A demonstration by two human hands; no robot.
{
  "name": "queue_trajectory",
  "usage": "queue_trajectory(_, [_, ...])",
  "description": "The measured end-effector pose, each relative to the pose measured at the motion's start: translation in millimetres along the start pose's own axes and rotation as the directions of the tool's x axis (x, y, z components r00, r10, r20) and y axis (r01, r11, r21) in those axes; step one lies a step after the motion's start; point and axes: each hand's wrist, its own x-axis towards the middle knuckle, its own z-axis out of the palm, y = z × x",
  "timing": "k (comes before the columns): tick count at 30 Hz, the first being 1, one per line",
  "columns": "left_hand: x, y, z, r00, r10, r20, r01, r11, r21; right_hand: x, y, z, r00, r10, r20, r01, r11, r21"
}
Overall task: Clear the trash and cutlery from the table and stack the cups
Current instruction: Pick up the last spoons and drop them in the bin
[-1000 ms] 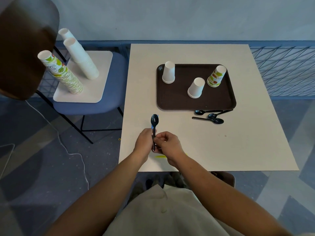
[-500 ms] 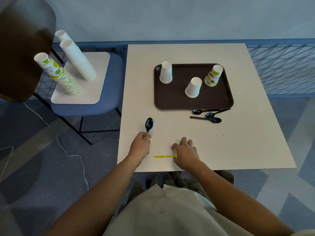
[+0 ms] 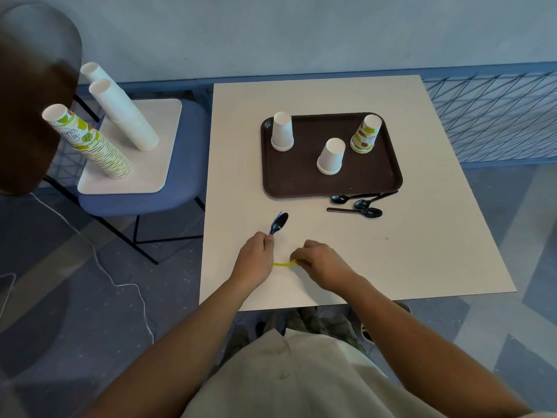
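I count four black spoons. One black spoon [image 3: 280,221] is in my view's left hand [image 3: 256,256], whose fingers are curled around the handle, so the bowl sticks up out of the fist toward the tray [image 3: 301,182]. A blue edge shows beside that bowl, but I cannot tell what it is. The other three loose spoons [image 3: 363,204] lie close together on the table [image 3: 422,251], just in front of the tray's near edge.

There is one thin yellow strip [image 3: 282,264]. It lies near the table's front edge, between the two hands. The right hand [image 3: 321,262] pinches its right end with bent fingers, and its free end points toward the left wrist. I cannot tell whether it is off the surface.

On the tray stand three upside-down cups, apart from one another: a white cup at the back left [image 3: 282,131], a white cup in the middle [image 3: 331,156], and a printed cup at the back right [image 3: 366,134].

To the left, a blue chair [image 3: 180,194] carries a white board [image 3: 141,176] with three tall cup stacks: one printed stack [image 3: 90,146] and two white stacks [image 3: 125,117].
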Motion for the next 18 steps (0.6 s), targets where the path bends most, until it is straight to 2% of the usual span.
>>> queue_trajectory(3, [4.4,5.9,3.4,0.996,0.092,0.003,-0.091,0.979,0.183,7.9,-3.8,-12.2,0.993,-0.026,-0.113,0.040,0.991,0.124])
queue_trajectory(6, [6.6,17.3,6.3,0.992,0.126,-0.002,-0.112,0.894,0.433,13.1,-1.6,-25.4,0.993,-0.005,-0.119,0.031,0.976,0.218])
queue_trajectory(7, [8.7,19.6,7.6,0.994,0.108,0.027,-0.108,0.891,0.440,14.6,-0.6,-29.4,0.993,0.024,-0.115,0.006,0.966,0.257])
queue_trajectory(10, [16.3,24.1,12.3,0.994,0.029,0.109,-0.060,0.954,0.295,17.8,5.5,-39.3,0.977,0.168,-0.134,-0.106,0.919,0.378])
queue_trajectory(14, [27.2,32.6,17.1,0.995,-0.027,0.101,0.008,0.982,0.187,21.8,25.8,-52.6,0.920,0.346,-0.184,-0.198,0.817,0.541])
queue_trajectory(16, [32.9,36.8,19.5,0.993,-0.048,0.105,0.032,0.988,0.151,24.7,46.9,-57.7,0.866,0.428,-0.258,-0.252,0.820,0.514])
queue_trajectory(18, [39.5,43.0,22.2,0.993,-0.061,0.106,0.048,0.991,0.124,28.3,74.5,-61.8,0.834,0.459,-0.307,-0.332,0.861,0.386])
